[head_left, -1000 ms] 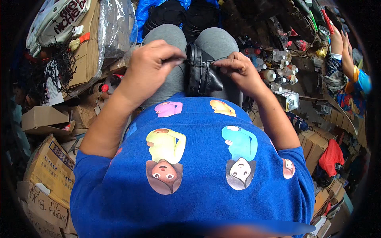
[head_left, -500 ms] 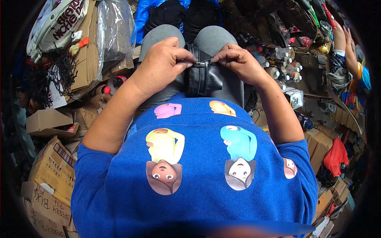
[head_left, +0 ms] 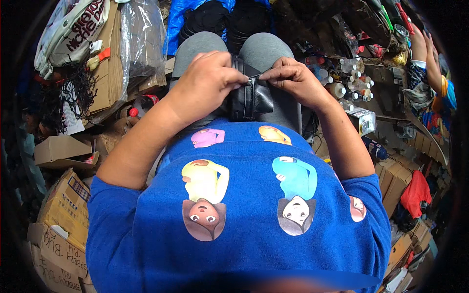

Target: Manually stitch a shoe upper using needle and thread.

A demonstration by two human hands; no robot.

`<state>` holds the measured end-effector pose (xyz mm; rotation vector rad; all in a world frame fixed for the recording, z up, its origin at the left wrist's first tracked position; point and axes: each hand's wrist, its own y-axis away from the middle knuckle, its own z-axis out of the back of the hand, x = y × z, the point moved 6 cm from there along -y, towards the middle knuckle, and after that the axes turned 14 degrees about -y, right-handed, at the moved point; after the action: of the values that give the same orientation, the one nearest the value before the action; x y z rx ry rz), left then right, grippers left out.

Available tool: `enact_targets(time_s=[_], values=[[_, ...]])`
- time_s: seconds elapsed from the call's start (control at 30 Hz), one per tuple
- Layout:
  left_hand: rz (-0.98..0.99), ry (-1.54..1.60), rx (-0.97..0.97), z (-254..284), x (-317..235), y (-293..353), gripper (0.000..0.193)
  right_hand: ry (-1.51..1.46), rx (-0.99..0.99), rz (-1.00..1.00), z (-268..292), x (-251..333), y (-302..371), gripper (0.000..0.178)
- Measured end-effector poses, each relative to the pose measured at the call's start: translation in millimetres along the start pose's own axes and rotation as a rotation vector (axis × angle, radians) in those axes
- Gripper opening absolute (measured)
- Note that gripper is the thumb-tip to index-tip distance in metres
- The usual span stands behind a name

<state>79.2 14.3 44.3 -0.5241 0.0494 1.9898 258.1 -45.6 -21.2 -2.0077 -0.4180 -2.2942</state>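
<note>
Black leather piece (head_left: 251, 97) on lap, top edge pinched by left hand (head_left: 207, 83) and right hand (head_left: 295, 80); next pull likely needs steady tension

Brown cardboard boxes (head_left: 63, 195) sit in a pile on the near left. Farther back on the left there is a white bag (head_left: 68, 29) and a clear plastic sheet (head_left: 141, 44) over flat cardboard. A blue sheet (head_left: 176, 19) lies at the far middle. Small bottles (head_left: 347, 80) stand close together on the right. A red cloth (head_left: 415, 193) lies on the near right. Another person's arm (head_left: 432, 68) shows at the far right.
</note>
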Motion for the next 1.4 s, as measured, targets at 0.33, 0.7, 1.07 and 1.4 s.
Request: enact_targets(time_s=[0.33, 0.7, 1.07, 1.4], values=[[0.177, 0.326, 0.156, -34, 46, 14, 0.024, -0.040, -0.006, -0.010, -1, -8, -3, 0.025], [0.182, 0.184, 0.154, -20, 34, 1, 0.023, -0.042, -0.089, 0.117, 0, -4, 4, 0.024], [0.270, 0.229, -0.021, -16, 14, 0, 0.015, -0.230, -0.205, -0.039, 2, -11, 11, 0.020], [0.366, 0.036, -0.058, -13, 21, 20, 0.009, -0.143, -0.313, -0.010, 8, -18, 15, 0.011]])
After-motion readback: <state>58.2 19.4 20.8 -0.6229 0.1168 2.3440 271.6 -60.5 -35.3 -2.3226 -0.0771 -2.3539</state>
